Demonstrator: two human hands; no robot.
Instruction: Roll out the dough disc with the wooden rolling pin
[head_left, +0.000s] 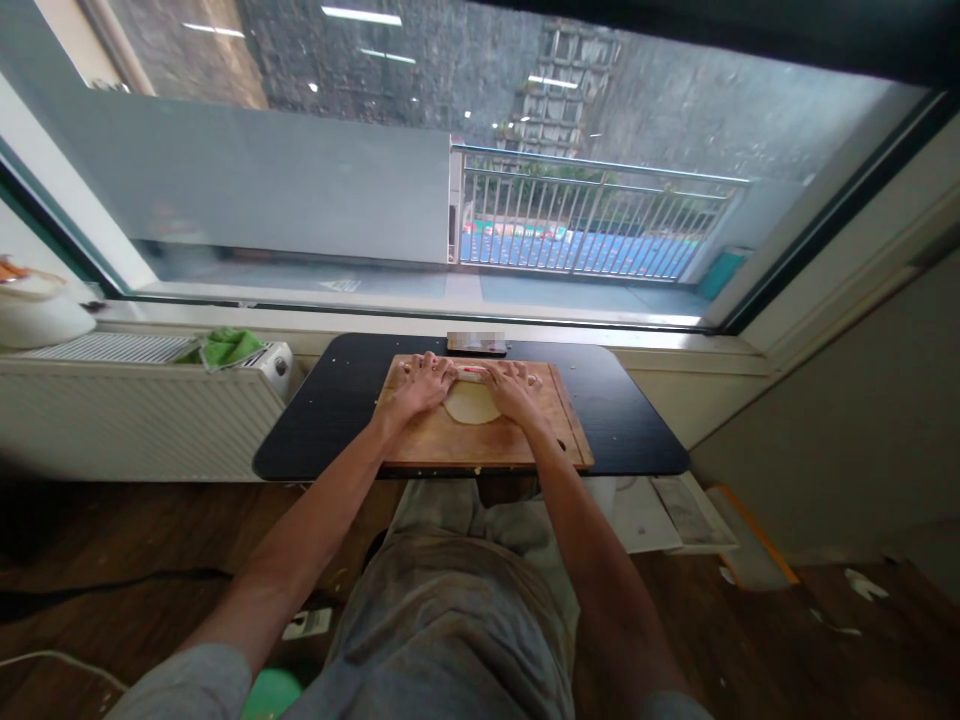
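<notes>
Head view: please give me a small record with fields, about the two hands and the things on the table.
left hand: flat, fingers spread, on the left end of the rolling pin
right hand: flat, on the right end of the pin
dough: pale flat round, just in front of the pin, between the wrists
wooden board: under the dough and the hands
black table: carries the board, stands at the window
dark flat object: behind the board, too blurred to identify
radiator: left of the table, with a green cloth on top
</notes>
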